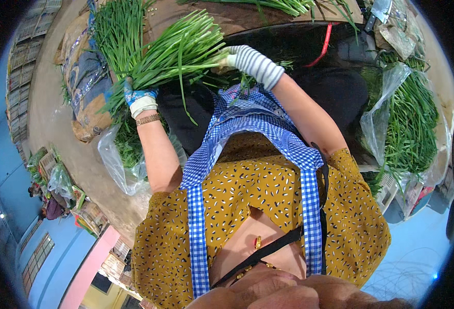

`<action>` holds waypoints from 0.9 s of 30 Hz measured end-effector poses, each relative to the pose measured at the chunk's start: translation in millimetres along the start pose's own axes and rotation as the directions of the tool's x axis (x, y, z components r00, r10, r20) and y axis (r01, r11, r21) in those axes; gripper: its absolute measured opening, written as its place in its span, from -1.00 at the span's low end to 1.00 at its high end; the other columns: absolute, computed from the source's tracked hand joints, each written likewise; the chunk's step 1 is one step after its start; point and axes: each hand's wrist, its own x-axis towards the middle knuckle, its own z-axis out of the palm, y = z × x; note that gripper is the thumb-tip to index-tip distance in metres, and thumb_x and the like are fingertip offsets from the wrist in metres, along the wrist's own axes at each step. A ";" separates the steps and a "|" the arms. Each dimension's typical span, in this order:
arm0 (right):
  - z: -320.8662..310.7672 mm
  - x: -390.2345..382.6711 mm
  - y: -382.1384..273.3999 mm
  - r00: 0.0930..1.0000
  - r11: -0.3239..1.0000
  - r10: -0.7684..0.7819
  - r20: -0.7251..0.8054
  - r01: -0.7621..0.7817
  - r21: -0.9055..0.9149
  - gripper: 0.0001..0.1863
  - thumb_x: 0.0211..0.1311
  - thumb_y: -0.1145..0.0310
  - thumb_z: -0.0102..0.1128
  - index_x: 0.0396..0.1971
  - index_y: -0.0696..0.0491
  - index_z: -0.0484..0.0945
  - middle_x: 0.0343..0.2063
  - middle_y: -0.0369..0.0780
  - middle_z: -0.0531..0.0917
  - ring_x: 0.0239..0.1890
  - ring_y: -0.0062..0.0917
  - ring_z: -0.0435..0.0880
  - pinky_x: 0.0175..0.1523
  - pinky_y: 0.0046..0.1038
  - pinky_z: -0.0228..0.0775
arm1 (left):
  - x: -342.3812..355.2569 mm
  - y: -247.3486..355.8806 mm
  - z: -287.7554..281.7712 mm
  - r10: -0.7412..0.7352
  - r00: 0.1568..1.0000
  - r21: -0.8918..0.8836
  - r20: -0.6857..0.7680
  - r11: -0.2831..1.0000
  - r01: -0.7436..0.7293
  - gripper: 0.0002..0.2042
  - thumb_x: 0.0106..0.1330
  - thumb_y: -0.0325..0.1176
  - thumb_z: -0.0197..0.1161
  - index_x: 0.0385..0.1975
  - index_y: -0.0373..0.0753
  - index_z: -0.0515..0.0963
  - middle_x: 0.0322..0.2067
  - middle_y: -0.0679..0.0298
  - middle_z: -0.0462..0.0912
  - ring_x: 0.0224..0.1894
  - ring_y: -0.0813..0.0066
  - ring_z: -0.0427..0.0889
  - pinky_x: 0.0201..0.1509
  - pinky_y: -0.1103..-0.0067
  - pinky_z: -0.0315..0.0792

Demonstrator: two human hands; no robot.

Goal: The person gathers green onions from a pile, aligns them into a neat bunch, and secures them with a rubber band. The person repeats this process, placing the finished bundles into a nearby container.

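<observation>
Both my hands are on a thick bunch of long green chives, held slantwise in front of me. Its pale stem ends point up and to the right, while the leaf ends hang at the lower left. My left hand, in a blue patterned glove with a white cuff, is closed around the leafy part. At the stem side is my right hand, wearing a pale glove under a striped sleeve; its fingers are partly hidden by the stalks and closed on them. Another pile of chives lies just beyond my left hand.
More stalks lie on a brown board at the far side. A knife rests at the far right. Plastic bags of greens stand right and left. A red strap crosses the black sheet. Sacking lies left.
</observation>
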 end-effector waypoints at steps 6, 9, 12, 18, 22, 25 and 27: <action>22.5 1.0 -8.1 0.965 0.872 0.156 -0.209 -0.035 0.488 -0.69 0.08 0.30 0.18 -0.17 0.11 0.51 -0.31 -0.26 0.61 -0.25 -0.59 0.57 -0.11 -0.54 0.42 | 1.8 -0.5 -4.5 -0.014 1.000 -0.046 0.024 0.999 0.015 -0.55 0.07 -0.20 0.05 0.00 -0.19 0.36 0.02 0.08 0.38 0.05 -0.01 0.32 0.10 0.00 0.16; 21.2 3.8 -7.1 0.971 0.796 0.155 -0.182 -0.013 0.606 -0.71 0.08 0.33 0.18 -0.20 0.14 0.51 -0.32 -0.25 0.62 -0.31 -0.58 0.59 -0.16 -0.55 0.43 | 2.6 2.8 -2.7 -0.059 0.998 -0.083 0.036 0.995 0.061 -0.58 0.07 -0.23 0.05 -0.03 -0.19 0.39 0.02 0.09 0.39 0.05 0.00 0.32 0.11 0.02 0.15; 18.0 11.5 -2.7 0.979 0.905 0.059 -0.197 0.031 0.423 -0.73 0.07 0.35 0.18 -0.23 0.14 0.53 -0.33 -0.26 0.62 -0.32 -0.57 0.58 -0.17 -0.54 0.44 | -3.0 2.1 7.2 -0.064 0.996 -0.091 -0.057 0.994 0.058 -0.58 0.06 -0.25 0.06 -0.03 -0.18 0.39 0.03 0.12 0.39 0.06 0.02 0.32 0.12 0.04 0.15; 32.3 1.5 -10.3 0.936 0.772 0.091 -0.340 0.149 0.618 -0.78 -0.01 0.28 0.24 -0.40 0.10 0.58 -0.50 -0.29 0.62 -0.49 -0.59 0.54 -0.32 -0.57 0.39 | -24.4 -2.3 25.5 -0.054 0.997 0.038 -0.063 0.998 0.057 -0.62 0.23 -0.12 -0.15 0.02 -0.01 0.36 0.07 0.36 0.38 0.12 0.35 0.29 0.10 0.35 0.27; 36.1 5.7 2.6 0.936 0.537 0.193 -0.293 0.149 0.830 -0.80 0.00 0.30 0.22 -0.38 0.05 0.51 -0.51 -0.29 0.59 -0.48 -0.56 0.55 -0.35 -0.52 0.39 | -24.9 -4.9 28.2 -0.040 0.998 0.036 -0.046 0.998 0.042 -0.62 0.23 -0.12 -0.16 0.01 -0.04 0.37 0.05 0.35 0.39 0.11 0.34 0.29 0.08 0.35 0.29; 25.8 10.5 4.7 0.896 0.586 0.319 -0.309 0.069 0.807 -0.80 0.02 0.31 0.18 -0.37 0.08 0.47 -0.48 -0.25 0.57 -0.42 -0.54 0.55 -0.29 -0.53 0.40 | -26.3 -5.0 31.3 -0.052 0.995 -0.024 -0.089 0.998 0.050 -0.63 0.21 -0.15 -0.11 -0.01 -0.07 0.38 0.04 0.32 0.41 0.10 0.32 0.31 0.08 0.33 0.29; 9.1 -13.2 -5.1 0.834 0.698 0.195 -0.516 0.251 0.670 -0.80 0.09 0.33 0.11 -0.36 0.15 0.49 -0.45 -0.21 0.58 -0.44 -0.52 0.54 -0.25 -0.50 0.41 | -26.5 -4.5 27.9 -0.039 0.993 -0.059 -0.107 0.998 0.033 -0.64 0.18 -0.20 -0.05 -0.02 -0.11 0.39 0.03 0.28 0.42 0.09 0.27 0.32 0.10 0.31 0.27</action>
